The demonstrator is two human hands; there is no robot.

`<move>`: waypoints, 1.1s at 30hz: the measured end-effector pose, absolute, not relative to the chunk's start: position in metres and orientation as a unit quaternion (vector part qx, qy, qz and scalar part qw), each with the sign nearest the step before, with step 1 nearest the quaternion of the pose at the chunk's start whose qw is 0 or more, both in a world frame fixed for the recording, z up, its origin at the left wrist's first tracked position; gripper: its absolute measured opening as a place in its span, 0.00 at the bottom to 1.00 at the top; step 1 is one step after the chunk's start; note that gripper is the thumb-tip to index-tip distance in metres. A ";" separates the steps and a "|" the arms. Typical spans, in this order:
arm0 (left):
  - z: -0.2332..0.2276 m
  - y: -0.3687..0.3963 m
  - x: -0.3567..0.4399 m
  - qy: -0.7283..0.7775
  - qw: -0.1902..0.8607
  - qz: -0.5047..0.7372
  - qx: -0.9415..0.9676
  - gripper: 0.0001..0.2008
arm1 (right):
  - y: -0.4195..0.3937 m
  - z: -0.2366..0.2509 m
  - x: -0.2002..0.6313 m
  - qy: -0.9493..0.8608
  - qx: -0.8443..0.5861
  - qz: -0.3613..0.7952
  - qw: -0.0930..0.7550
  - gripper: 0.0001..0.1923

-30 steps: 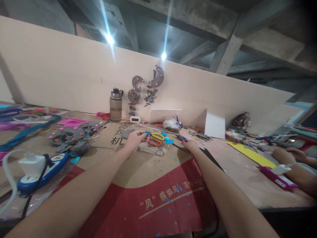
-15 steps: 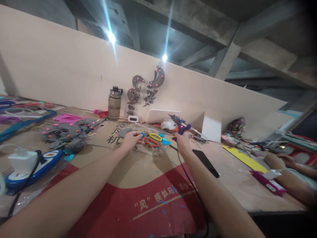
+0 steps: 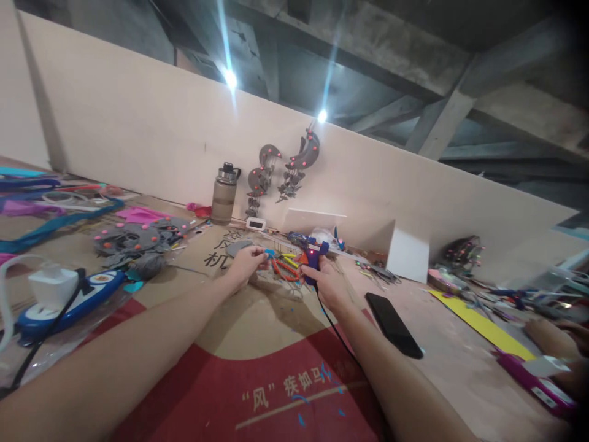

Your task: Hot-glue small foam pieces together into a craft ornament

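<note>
My right hand (image 3: pixel 326 279) is wrapped round the handle of a blue hot glue gun (image 3: pixel 313 250), whose red light shows. The gun's nozzle points left, over the pair of scissors with orange and yellow handles (image 3: pixel 284 270) on the cardboard. Between the fingertips of my left hand (image 3: pixel 248 265) is a small blue cut piece (image 3: pixel 269 253), pinched a little left of the nozzle. A grey disc (image 3: pixel 238 248) lies just behind my left hand. The gun's black cord (image 3: pixel 338 331) runs down beside my right forearm.
A water bottle (image 3: pixel 224 195) stands by the back panel, where grey moon-shaped hangings (image 3: pixel 304 150) hang. Right of my arm lies a black phone (image 3: pixel 394 324). Grey pieces with pink dots (image 3: pixel 131 238) and a blue power strip (image 3: pixel 69 307) sit left. A co-worker's hand (image 3: pixel 547 336) is far right.
My right hand has brought the glue gun left and turned it, from the back of the table towards my left hand. My left hand still pinches the blue piece. The view has shifted slightly.
</note>
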State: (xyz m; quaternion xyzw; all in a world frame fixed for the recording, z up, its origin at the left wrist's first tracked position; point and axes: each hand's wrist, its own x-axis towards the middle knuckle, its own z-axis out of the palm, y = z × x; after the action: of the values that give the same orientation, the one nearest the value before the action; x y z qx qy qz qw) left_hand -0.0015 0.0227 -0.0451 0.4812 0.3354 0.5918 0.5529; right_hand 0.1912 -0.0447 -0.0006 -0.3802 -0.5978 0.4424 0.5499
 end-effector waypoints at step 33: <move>-0.030 0.012 0.006 0.337 0.495 0.603 0.528 0.09 | -0.064 -0.003 0.188 -0.725 -0.524 0.137 0.425 0.18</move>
State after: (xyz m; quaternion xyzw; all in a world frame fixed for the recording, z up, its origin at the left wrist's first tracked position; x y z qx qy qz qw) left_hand 0.0056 0.0121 -0.0303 0.5276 0.3369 0.6028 0.4947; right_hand 0.1879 -0.0638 -0.0029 -0.5245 -0.7251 0.1371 0.4247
